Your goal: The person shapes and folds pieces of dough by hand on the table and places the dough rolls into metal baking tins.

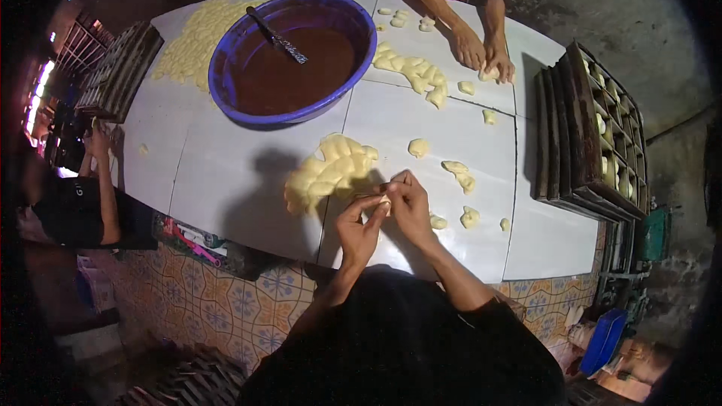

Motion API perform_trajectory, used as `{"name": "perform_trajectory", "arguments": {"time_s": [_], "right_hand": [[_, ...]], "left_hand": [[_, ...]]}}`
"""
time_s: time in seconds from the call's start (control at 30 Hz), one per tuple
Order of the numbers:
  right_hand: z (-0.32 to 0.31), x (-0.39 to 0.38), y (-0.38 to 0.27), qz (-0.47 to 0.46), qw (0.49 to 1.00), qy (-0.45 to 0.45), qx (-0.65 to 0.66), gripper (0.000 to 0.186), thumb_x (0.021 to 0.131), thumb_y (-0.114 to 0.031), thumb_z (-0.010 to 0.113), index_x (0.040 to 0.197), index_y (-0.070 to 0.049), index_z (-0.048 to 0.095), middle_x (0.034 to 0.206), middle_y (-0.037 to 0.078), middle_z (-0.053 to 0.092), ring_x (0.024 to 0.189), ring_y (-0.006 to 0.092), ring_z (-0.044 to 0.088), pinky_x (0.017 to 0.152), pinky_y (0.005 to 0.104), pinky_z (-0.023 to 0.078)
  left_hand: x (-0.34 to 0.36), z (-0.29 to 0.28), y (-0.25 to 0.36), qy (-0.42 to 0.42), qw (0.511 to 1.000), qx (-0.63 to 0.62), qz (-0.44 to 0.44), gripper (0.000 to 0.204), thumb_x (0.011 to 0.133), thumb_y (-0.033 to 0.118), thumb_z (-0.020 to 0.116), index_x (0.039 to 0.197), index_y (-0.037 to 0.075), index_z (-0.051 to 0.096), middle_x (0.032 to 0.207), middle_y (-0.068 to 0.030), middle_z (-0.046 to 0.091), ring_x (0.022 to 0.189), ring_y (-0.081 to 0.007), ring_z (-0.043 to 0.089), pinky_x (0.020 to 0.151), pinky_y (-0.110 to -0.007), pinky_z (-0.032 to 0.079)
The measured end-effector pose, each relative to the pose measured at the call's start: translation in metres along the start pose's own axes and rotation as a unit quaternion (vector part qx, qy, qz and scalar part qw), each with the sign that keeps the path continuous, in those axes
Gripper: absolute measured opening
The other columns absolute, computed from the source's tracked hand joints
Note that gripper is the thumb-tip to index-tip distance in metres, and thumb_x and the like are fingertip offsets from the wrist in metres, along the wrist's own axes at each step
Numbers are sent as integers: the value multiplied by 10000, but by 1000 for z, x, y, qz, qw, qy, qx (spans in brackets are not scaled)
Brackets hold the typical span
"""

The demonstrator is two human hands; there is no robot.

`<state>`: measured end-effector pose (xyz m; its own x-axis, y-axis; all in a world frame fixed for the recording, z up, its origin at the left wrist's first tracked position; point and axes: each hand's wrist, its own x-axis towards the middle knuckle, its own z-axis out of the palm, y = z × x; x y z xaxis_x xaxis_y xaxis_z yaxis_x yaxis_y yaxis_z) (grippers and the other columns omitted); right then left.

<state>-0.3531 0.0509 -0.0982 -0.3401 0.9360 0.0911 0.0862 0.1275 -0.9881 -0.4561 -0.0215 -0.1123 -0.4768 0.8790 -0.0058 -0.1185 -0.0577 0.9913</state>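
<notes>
My left hand (359, 227) and my right hand (410, 209) meet over the near middle of the white table. Between their fingertips they pinch a small piece of pale dough (386, 201), mostly covered by the fingers. Just left and beyond lies a cluster of overlapping pale yellow dough pieces (331, 173). To the right of my hands are loose dough lumps: a round one (418, 148), a longer folded one (459, 176) and smaller ones such as this lump (469, 217).
A purple basin (218, 79) of brown filling (320, 64) holds a dark-handled utensil (267, 28). Behind it spreads a dough pile (192, 41). Across the table, a co-worker's hands (485, 56) press dough. Wooden compartment trays (553, 131) stand right. Another person (75, 207) is left.
</notes>
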Motion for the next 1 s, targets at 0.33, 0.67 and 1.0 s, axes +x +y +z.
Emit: {"name": "perform_trajectory", "arguments": {"time_s": [0.33, 0.67, 1.0], "right_hand": [[-3, 28, 0, 49, 953, -227, 197, 991, 785, -403, 745, 1480, -121, 98, 1316, 110, 424, 1219, 265, 426, 1035, 409, 358], [-11, 53, 4, 83, 973, -147, 155, 1112, 735, -695, 643, 1530, -106, 134, 1565, 90, 137, 1264, 265, 348, 899, 357, 435], [-19, 75, 21, 170, 867, -16, 468, 423, 990, -180, 512, 1368, -3, 444, 1267, 155, 553, 1055, 187, 577, 838, 301, 513]], "left_hand": [[48, -20, -2, -235, 686, -629, -280, 613, 927, 505, 520, 1243, -19, 516, 1241, -171, 575, 1140, -269, 555, 956, -418, 472], [353, -107, 4, -76, 946, 283, -136, 839, 920, 710, 275, 973, -23, 679, 882, -171, 667, 895, -266, 633, 854, -397, 478], [229, -11, 6, -121, 985, -48, 115, 390, 967, 356, 531, 1124, 22, 654, 863, -82, 632, 793, -196, 633, 722, -331, 514]]}}
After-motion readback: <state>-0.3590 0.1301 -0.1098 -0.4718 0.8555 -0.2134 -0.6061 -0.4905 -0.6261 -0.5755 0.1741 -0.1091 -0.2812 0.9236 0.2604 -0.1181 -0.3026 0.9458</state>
